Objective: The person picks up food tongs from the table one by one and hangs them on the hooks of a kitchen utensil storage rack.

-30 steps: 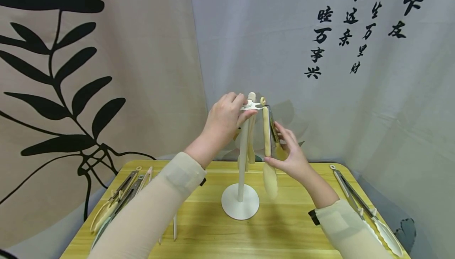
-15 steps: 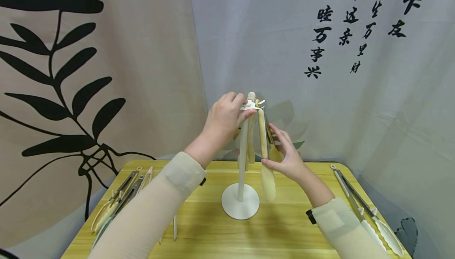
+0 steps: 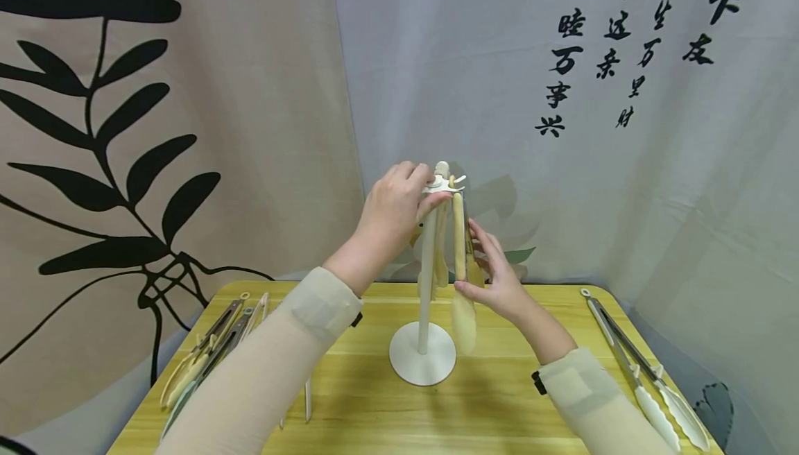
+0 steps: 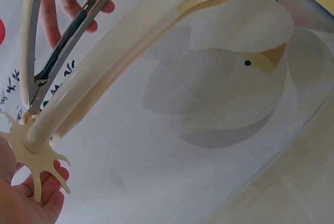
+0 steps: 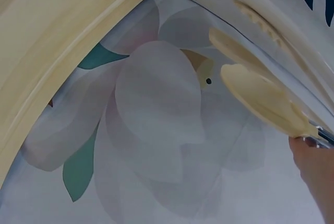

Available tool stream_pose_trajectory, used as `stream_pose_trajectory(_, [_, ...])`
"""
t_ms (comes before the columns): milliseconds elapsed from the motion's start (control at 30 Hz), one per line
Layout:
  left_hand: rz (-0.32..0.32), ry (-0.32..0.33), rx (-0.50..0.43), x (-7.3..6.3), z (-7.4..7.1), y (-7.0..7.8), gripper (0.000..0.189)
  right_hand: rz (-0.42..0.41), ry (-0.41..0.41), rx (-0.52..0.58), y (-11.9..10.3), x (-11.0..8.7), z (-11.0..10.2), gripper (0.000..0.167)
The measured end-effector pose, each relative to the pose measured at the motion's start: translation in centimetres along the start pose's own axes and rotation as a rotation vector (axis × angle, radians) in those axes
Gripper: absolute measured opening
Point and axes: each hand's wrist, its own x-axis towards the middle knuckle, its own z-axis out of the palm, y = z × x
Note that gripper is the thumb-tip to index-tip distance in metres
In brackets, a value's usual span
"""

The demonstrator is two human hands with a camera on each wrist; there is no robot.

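My left hand (image 3: 399, 198) grips the white hook wheel (image 4: 32, 153) at the top of a white stand, its fingers curled under the hooks in the left wrist view. My right hand (image 3: 496, 276) holds cream-and-metal kitchen tongs (image 3: 460, 240) between thumb and fingers, heads hanging down. The ring at the top of the tongs sits between two prongs of the wheel. In the right wrist view the broad cream head (image 5: 261, 98) of the tongs shows beyond the fingers. Another cream utensil (image 3: 440, 250) hangs behind the post. The round stand base (image 3: 406, 365) rests on the table.
Several tongs (image 3: 209, 354) lie at the table's left side, partly behind my left sleeve. More tongs with white heads (image 3: 652, 406) lie along the right edge. A printed cloth (image 3: 268, 129) hangs behind the wooden table (image 3: 362, 399).
My right hand has moved left with the tongs, bringing their ring from the hook's tip inward along the wheel. The tongs now hang closer to the post. My left hand stays in place.
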Motion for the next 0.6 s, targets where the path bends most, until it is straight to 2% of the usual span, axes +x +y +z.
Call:
stream_pose_trajectory(333, [0.005,0.008,0.002,-0.1,0.1,0.0,0.037,-0.025,0.023,-0.058,0.8,0.0,0.9,0.096])
stream_pose_trajectory(600, [0.003,0.004,0.000,-0.1,0.1,0.0,0.036,0.035,0.021,-0.019,0.5,0.1,1.5,0.099])
